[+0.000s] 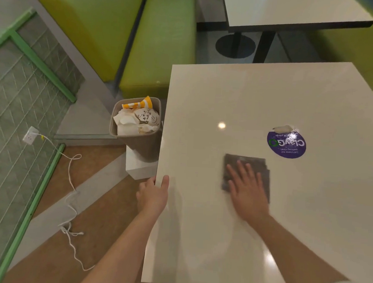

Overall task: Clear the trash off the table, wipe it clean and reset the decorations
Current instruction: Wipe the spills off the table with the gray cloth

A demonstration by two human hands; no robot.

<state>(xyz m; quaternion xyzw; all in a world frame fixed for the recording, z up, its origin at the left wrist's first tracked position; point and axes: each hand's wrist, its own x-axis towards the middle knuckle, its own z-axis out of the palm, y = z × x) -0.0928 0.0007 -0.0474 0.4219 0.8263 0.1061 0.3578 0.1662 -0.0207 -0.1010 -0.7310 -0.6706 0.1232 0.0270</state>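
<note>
Cloth (245,164) flat under right-hand fingers (242,172)

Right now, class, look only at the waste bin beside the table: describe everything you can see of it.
The waste bin is a taupe, plastic-looking tub with rounded corners and walls tapering downward. It stands on a low white block on the floor, close against the table's left edge, in front of the green bench. It is heaped above its rim with crumpled white paper, a wrapper with drawn figures and an orange-and-white striped cup. Neither hand touches it.
</note>
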